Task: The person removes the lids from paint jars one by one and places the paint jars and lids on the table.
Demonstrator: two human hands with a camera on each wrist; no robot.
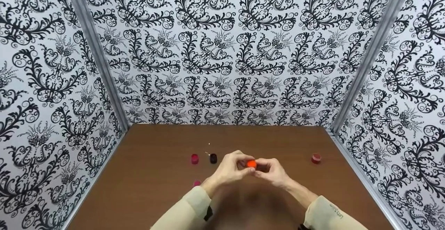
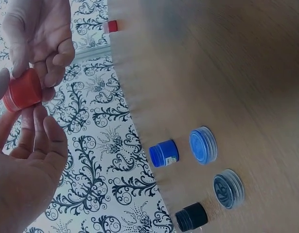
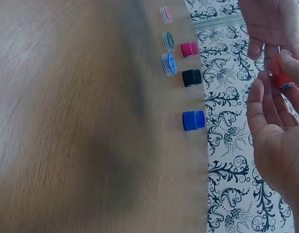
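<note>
Both hands meet around a small orange-red paint jar [image 1: 251, 164], held up above the table. My left hand [image 1: 232, 168] pinches it between thumb and fingers from the left. From the other side my right hand [image 1: 273, 173] grips it with thumb and fingertips. In the left wrist view the jar [image 2: 24, 90] lies tilted, a paler rim at its lower left end. The right wrist view has the jar [image 3: 281, 73] partly covered by the fingers; I cannot tell whether its lid is on.
On the brown table [image 1: 156, 195] stand a pink jar [image 1: 194, 158], a black jar [image 1: 213, 158] and a blue jar [image 2: 165, 153]. Nearer lie a pink lid [image 3: 166, 14], a dark lid [image 3: 168, 41] and a blue lid [image 3: 169, 64]. A red jar [image 1: 315, 158] is far right. Patterned walls [image 1: 222, 59] enclose the table.
</note>
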